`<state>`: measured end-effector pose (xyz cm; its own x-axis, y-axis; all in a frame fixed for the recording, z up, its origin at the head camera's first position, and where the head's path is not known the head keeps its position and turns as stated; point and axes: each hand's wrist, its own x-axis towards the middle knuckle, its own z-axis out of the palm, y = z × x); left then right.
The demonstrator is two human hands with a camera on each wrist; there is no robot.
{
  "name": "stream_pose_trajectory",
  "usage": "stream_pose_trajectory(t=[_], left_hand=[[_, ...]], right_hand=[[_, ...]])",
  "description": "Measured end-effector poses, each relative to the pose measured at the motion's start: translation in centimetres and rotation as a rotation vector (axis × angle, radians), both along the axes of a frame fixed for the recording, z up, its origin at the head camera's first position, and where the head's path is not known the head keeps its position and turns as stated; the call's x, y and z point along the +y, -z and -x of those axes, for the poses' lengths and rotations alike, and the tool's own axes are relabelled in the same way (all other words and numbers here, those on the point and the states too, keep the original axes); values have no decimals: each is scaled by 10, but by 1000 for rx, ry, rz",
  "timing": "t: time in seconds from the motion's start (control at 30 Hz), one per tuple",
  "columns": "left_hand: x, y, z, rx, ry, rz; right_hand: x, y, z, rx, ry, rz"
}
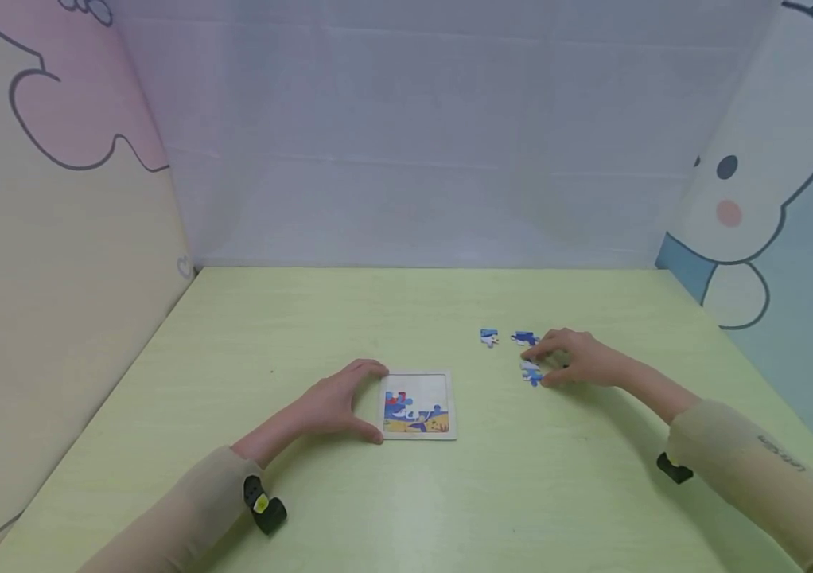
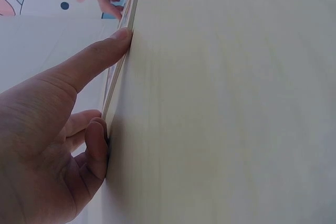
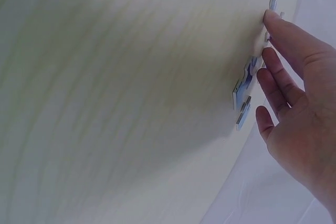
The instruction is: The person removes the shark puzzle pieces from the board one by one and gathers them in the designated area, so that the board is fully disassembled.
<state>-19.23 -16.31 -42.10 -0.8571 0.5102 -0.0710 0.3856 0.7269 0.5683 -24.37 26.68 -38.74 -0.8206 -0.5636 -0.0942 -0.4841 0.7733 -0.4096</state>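
A square jigsaw puzzle tray (image 1: 453,406) with a pale border lies on the table, its lower part filled with colourful pieces and its upper part bare. My left hand (image 1: 338,404) holds the tray by its left side, thumb at the near corner and fingers at the far corner. In the left wrist view the thumb (image 2: 100,53) presses against the tray's thin edge. To the right, my right hand (image 1: 578,360) has thumb and index finger around a blue and white puzzle piece (image 1: 531,376), fingertips at its edges.
Two more loose pieces lie beyond the tray: a blue and white one (image 1: 488,337) and a dark blue one (image 1: 523,338) close to the right fingertips. The pale green table (image 1: 292,318) meets a white back wall (image 1: 421,159), with printed side walls left and right.
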Motion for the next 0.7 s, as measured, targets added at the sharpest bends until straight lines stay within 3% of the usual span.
stream_pose_trajectory(t=[0.27,0.7], left_hand=[[0,0,-1,6,0,1],[0,1,-1,7,-2,-1]], right_hand=[[1,-3,2,29,-28,-34],[-24,-35,5,94,-24,49]])
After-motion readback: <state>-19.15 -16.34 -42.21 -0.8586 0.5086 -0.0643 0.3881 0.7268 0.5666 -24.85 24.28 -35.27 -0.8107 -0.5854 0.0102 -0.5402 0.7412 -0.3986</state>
